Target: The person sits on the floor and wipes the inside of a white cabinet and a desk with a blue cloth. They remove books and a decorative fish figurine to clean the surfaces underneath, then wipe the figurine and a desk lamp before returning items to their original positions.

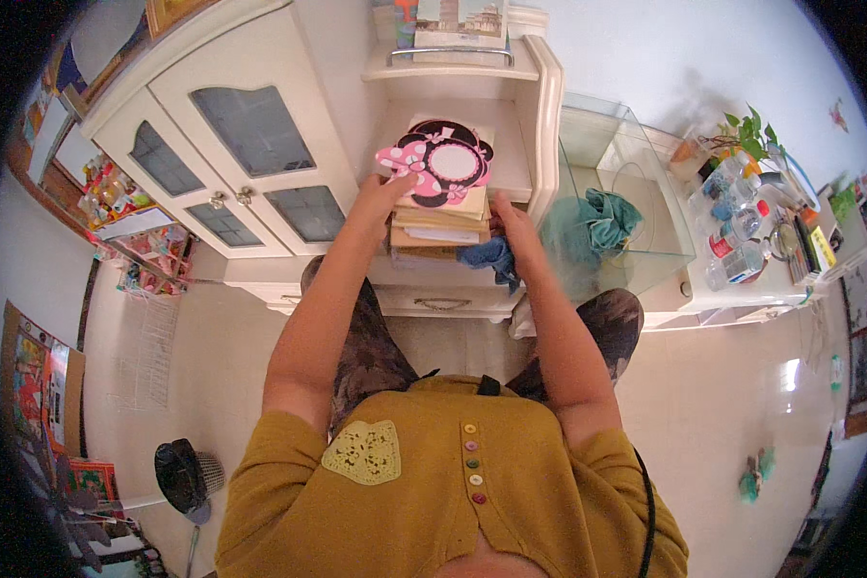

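Note:
A pink and black bow-shaped card or booklet [454, 163], with white polka dots and a round white panel, lies on top of a stack of books and papers [441, 225]. My left hand [389, 193] grips the left side, its thumb on the pink bow and its other fingers mostly hidden. At the stack's right edge is my right hand [514, 230], fingers against the side and partly out of sight. A crumpled blue cloth [493, 259] hangs beside that hand, below the stack's right corner; whether the hand holds it is unclear. The stack is at the front of a white shelf niche [502, 137].
A white cabinet [253, 130] with glass-paned doors stands left. To the right, a glass tank [621, 271] has a green cloth [610, 220] in or behind it. Plastic bottles [737, 231] crowd the counter. Below the niche is a drawer [441, 302]. A black dustpan [180, 473] stands behind left.

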`<state>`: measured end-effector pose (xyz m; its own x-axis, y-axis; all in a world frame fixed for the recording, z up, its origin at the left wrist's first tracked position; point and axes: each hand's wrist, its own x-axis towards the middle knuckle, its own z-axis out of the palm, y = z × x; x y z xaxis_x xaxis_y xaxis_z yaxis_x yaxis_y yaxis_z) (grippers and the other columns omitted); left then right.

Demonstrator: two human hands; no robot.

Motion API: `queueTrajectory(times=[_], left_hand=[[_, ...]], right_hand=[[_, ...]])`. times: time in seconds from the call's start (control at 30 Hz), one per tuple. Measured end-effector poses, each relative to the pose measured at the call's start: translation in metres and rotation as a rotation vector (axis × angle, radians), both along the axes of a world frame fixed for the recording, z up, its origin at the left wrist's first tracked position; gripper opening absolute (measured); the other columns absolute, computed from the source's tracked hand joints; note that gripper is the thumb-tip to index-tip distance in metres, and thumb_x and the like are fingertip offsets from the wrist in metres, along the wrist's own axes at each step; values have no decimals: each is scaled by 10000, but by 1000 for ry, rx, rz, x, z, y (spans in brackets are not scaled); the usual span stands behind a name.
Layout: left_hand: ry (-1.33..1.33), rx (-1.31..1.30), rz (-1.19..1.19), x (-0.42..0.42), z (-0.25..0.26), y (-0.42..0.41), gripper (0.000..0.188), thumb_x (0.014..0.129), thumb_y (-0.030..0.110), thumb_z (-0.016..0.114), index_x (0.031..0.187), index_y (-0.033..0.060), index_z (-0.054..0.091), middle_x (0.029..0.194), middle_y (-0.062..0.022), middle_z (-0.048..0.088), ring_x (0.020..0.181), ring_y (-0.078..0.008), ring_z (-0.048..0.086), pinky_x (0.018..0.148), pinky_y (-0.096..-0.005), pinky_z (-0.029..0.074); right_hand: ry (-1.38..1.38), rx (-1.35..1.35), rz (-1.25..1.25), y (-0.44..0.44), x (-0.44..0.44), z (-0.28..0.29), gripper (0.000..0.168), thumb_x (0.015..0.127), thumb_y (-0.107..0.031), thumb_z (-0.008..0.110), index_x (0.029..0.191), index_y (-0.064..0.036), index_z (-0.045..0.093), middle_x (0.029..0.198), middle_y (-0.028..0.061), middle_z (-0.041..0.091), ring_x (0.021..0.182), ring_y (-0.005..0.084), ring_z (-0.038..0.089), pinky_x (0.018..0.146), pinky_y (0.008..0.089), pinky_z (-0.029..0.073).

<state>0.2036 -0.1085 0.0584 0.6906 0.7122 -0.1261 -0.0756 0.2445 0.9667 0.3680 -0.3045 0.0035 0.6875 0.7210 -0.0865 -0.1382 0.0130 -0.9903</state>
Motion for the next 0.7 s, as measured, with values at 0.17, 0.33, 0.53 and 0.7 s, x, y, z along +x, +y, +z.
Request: queueTrajectory(times=[0.17, 0.33, 0.53, 0.7], left_hand=[[-52, -25, -2, -38, -5, -38, 646, 826, 207, 801, 1308, -74, 476, 1229, -150, 609, 1056, -218, 628, 891, -347, 522], [-68, -16, -135, -54, -32, -41, 712, 841, 129, 755, 1430, -15, 382, 1318, -131, 571, 1192, -224, 565, 1033, -358, 452], [32, 201, -211, -50, -58, -38, 697, 800, 92, 777, 1398, 21, 427, 1291, -95, 594, 1161, -213, 580, 1002, -352, 471], [-128, 201, -204, -32, -72, -50, 549, 779, -107, 710, 1270, 24, 503, 1161, -94, 641, 1069, -204, 650, 894, -345, 561]], right_hand=[[-13, -72, 222, 14, 1, 17, 635, 908, -573, 617, 1090, 31, 687, 1044, 74, 692, 901, 160, 614, 851, 297, 462], [1, -21, 345, 3, -20, 17, 508, 796, -302, 815, 1199, -38, 656, 1086, 52, 707, 955, 148, 637, 857, 317, 500], [-224, -28, 240, -9, -15, -15, 561, 743, -245, 864, 1208, -25, 641, 1083, 75, 718, 979, 203, 669, 888, 334, 522], [-740, -195, 112, -21, -4, -25, 633, 665, -304, 907, 1201, -94, 644, 1097, 155, 711, 1015, 313, 684, 875, 382, 531]])
